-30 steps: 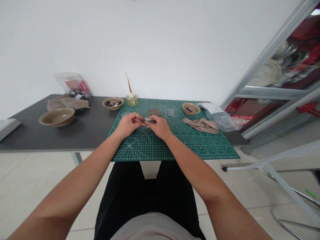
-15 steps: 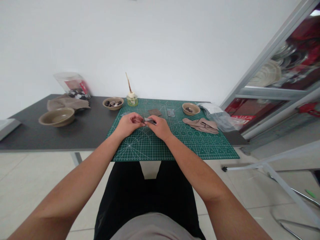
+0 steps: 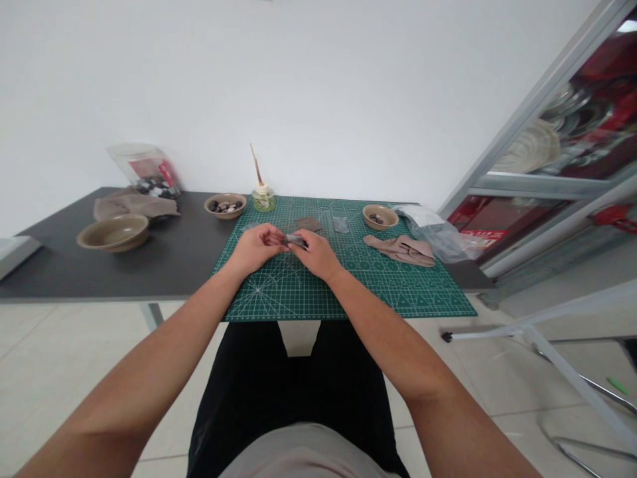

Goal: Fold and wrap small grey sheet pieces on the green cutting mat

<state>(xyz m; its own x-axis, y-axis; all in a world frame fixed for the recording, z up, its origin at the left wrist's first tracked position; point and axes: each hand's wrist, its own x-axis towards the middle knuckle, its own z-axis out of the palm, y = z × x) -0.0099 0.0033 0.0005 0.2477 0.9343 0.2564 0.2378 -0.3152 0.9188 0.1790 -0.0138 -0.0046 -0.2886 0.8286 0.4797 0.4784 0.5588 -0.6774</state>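
My left hand (image 3: 256, 247) and my right hand (image 3: 318, 254) meet above the green cutting mat (image 3: 368, 292). Between their fingertips is a small grey piece (image 3: 294, 239), pinched from both sides. Fingers cover much of it, so I cannot tell whether it is a stone or a folded scrap. Just beyond the hands, a flat brown square sheet (image 3: 308, 224) lies on the mat. To its right rests a small clear plastic packet (image 3: 341, 224). Another clear piece (image 3: 249, 227) shows partly behind my left hand.
A bowl of stones (image 3: 225, 206) and a glass bottle with a brush (image 3: 263, 198) stand at the back. Right are a bowl with few stones (image 3: 380, 217), a brown cloth (image 3: 403, 249) and a plastic bag (image 3: 438, 232). Left are a bowl (image 3: 113, 234), another cloth (image 3: 134, 203) and a jar (image 3: 144, 169).
The grey piece has turned slightly between my fingertips and shows more of its upper face. Both hands stay in nearly the same place.
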